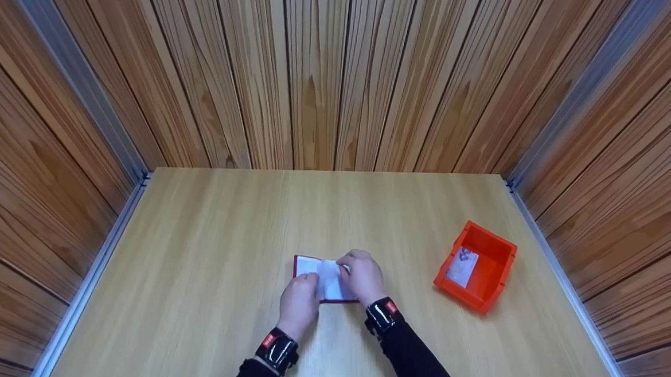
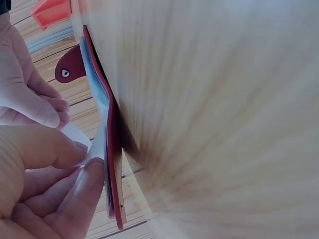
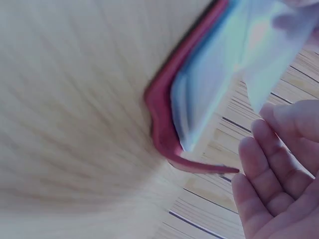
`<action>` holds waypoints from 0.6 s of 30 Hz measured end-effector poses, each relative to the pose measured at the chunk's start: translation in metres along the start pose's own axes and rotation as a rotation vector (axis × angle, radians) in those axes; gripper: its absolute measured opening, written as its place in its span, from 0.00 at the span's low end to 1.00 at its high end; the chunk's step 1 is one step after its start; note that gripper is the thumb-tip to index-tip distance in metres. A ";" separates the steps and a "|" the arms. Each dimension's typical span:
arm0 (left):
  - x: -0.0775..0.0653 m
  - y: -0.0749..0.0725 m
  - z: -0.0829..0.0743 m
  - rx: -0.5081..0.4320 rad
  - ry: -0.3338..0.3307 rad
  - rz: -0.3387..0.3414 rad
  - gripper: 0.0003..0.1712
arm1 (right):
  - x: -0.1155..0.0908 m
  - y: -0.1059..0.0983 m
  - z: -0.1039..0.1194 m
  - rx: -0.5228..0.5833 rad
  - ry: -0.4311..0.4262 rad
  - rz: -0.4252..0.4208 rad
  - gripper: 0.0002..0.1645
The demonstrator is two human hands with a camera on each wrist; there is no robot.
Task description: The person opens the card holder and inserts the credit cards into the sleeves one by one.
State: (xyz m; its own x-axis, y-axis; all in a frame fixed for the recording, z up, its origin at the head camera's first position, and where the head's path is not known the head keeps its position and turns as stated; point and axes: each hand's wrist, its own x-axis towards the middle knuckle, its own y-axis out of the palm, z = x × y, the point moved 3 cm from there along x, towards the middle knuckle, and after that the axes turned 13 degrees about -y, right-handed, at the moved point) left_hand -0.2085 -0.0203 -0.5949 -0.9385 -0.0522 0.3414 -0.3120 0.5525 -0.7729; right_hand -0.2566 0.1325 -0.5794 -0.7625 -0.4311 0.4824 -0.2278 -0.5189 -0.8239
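A red card holder (image 1: 338, 300) lies spread on the table, its clear plastic sleeves (image 1: 330, 289) facing up. My left hand (image 1: 299, 301) pinches the near edge of one sleeve between thumb and forefinger. Across from it, my right hand (image 1: 363, 277) pinches a corner of the raised clear sleeve (image 3: 264, 69) with thumb and forefinger, its other fingers half curled. A rounded red snap tab (image 2: 71, 65) sticks out from the holder's cover in the left wrist view. Whether a card sits in the lifted sleeve, I cannot tell.
To the right stands an orange bin (image 1: 498, 260), turned at an angle, with a pale printed card (image 1: 462, 267) lying inside. Wood-plank walls (image 1: 318, 84) and metal rails (image 1: 570, 310) bound the wooden table (image 1: 207, 233).
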 end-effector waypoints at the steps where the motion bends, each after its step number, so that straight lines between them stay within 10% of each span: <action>1: 0.000 0.000 0.000 -0.001 -0.014 0.005 0.08 | 0.000 -0.002 -0.001 0.004 0.013 -0.002 0.03; 12: 0.007 -0.007 0.007 -0.062 -0.323 0.190 0.17 | -0.005 -0.004 -0.013 0.024 0.112 0.017 0.05; 18: 0.010 -0.011 0.015 -0.102 -0.282 0.077 0.19 | -0.012 0.002 -0.016 0.028 0.118 0.037 0.05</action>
State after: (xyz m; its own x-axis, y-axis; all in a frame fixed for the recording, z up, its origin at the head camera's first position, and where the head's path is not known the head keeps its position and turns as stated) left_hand -0.2169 -0.0396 -0.5907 -0.9672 -0.2284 0.1112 -0.2357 0.6437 -0.7281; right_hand -0.2576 0.1485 -0.5920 -0.8362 -0.3613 0.4126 -0.1830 -0.5254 -0.8309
